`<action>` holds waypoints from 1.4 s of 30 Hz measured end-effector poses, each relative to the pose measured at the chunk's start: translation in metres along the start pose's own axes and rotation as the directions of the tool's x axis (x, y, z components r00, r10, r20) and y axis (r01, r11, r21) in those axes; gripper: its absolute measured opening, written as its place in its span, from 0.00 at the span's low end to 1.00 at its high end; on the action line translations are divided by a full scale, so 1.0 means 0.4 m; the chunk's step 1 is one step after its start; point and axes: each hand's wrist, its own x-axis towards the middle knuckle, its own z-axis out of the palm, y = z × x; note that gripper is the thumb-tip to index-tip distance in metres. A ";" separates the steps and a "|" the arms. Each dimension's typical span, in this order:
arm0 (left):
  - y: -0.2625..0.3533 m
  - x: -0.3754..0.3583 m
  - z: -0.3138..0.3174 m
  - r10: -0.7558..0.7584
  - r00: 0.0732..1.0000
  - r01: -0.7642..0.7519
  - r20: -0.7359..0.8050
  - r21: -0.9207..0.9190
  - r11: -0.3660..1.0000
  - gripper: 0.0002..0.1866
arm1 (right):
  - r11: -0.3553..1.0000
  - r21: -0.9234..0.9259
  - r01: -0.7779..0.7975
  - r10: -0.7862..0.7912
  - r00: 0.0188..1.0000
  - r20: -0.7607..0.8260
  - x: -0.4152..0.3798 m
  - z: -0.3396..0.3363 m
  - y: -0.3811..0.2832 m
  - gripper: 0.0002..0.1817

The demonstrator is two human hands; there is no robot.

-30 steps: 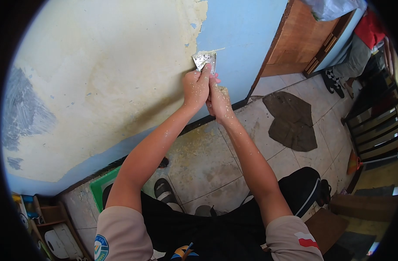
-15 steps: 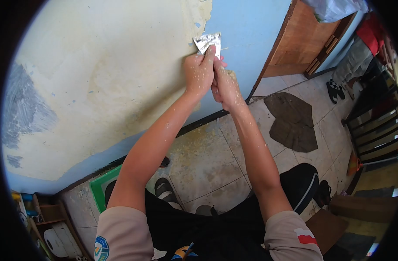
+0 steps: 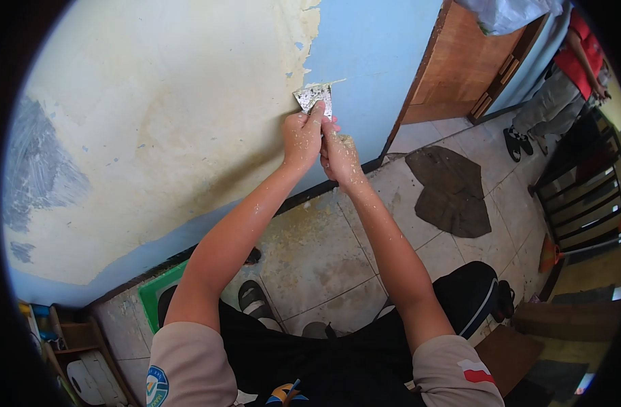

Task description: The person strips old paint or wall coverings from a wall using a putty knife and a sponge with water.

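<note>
A metal scraper (image 3: pixel 316 95) with paint flecks on its wide blade lies against the wall (image 3: pixel 209 88), along the ragged border between blue paint and bare cream plaster. My left hand (image 3: pixel 302 141) is closed around its lower part, thumb and finger close to the blade. Just to the right, my right hand (image 3: pixel 342 159) wraps the handle, which the fingers mostly hide. Pale flakes speckle both hands and forearms. A thin curled strip of paint (image 3: pixel 338 81) sticks out at the blade's upper right corner.
Scraped flakes litter the tiled floor (image 3: pixel 317 251) below the wall. A dark cloth (image 3: pixel 453 193) lies to the right, before a wooden door (image 3: pixel 456 64). A person in a red shirt (image 3: pixel 582 54) stands beyond. A green tray (image 3: pixel 149 305) sits by my left leg.
Both hands and the scraper have moved down in the view, along the paint border. More of the person in red now shows at the upper right.
</note>
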 end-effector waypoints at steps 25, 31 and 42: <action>0.105 0.001 -0.038 0.121 0.992 -0.122 0.027 0.388 0.913 0.26 | 0.937 0.336 -0.094 0.038 0.985 0.169 -0.025 0.104 -0.020 0.28; 0.068 -0.012 -0.050 0.024 0.999 -0.029 0.031 0.207 0.978 0.28 | 0.975 0.213 -0.067 0.047 0.994 0.095 -0.015 0.098 0.008 0.31; -0.001 -0.029 -0.081 0.019 0.999 -0.016 -0.026 0.111 0.994 0.27 | 0.987 0.163 0.004 -0.014 0.998 0.065 -0.007 0.094 0.046 0.30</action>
